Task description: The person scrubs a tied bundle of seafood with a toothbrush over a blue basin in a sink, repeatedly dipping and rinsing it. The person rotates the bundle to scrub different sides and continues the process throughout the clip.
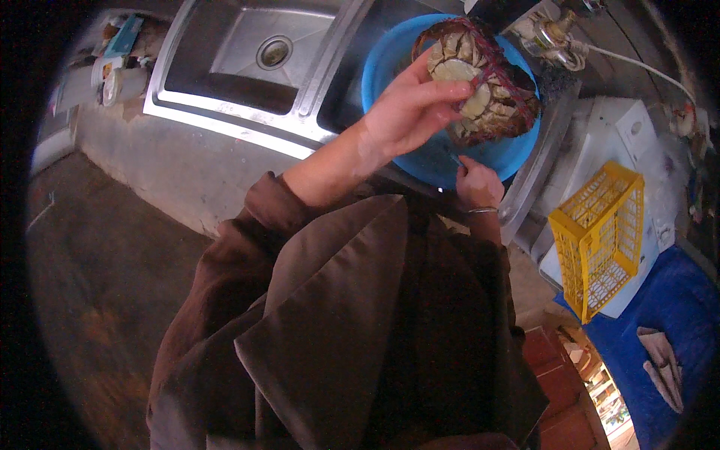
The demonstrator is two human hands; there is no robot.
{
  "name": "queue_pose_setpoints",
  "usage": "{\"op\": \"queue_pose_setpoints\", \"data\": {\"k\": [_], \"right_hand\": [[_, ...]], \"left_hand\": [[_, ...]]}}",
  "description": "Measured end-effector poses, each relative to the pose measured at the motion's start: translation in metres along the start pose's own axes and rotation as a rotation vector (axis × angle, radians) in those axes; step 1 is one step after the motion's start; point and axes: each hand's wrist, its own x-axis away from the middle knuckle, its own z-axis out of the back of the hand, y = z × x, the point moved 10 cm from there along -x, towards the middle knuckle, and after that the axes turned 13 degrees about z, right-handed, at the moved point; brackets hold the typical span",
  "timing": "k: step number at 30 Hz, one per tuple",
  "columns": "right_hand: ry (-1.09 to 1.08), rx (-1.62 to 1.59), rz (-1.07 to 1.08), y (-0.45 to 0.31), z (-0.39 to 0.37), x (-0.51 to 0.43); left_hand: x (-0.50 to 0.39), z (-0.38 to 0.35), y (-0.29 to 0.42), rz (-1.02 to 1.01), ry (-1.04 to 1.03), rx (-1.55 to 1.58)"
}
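My left hand [408,107] holds up crabs [478,93] bound together with red string, their pale undersides and folded legs facing me. Below them a round blue plastic basin [379,62] stands in the right-hand bowl of a stainless steel sink, with water that looks murky inside. At the near rim of the basin is my right hand [480,183], its fingers closed around a thin bluish handle [454,158]. The far end of that tool is hidden behind the crabs or in the basin, so I cannot tell its kind.
To the left lies the other steel sink bowl [256,62] with its drain. A tap fitting with a white hose [610,53] is at the back right. At the right, a yellow plastic crate [599,242] rests on a white appliance [613,129], beside a blue cover [624,365] bearing a grey cloth [661,360].
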Motion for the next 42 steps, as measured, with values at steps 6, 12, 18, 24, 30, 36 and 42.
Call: {"op": "queue_pose_setpoints", "data": {"k": [6,12,18,24,30,36,42], "right_hand": [[0.001,0.000,0.004,0.000,0.000,0.000],[-0.035,0.015,0.011,0.000,-0.005,-0.002],[0.017,-0.081,0.038,0.007,0.000,0.000],[0.611,-0.594,-0.034,0.029,0.072,0.034],[0.764,-0.663,0.211,-0.010,0.118,0.057],[0.715,-0.389,0.154,-0.024,0.106,0.044],[0.575,-0.414,0.096,-0.016,0.080,0.039]], "left_hand": [[-0.001,-0.001,0.001,-0.006,-0.037,0.036],[-0.001,0.002,0.002,-0.011,-0.001,0.042],[-0.006,0.015,-0.001,-0.002,0.072,0.079],[-0.008,0.056,-0.006,-0.003,0.276,0.005],[-0.009,0.096,-0.019,-0.035,0.452,-0.077],[-0.007,0.118,-0.036,0.019,0.521,-0.150],[-0.007,0.140,-0.042,-0.017,0.605,-0.158]]}}
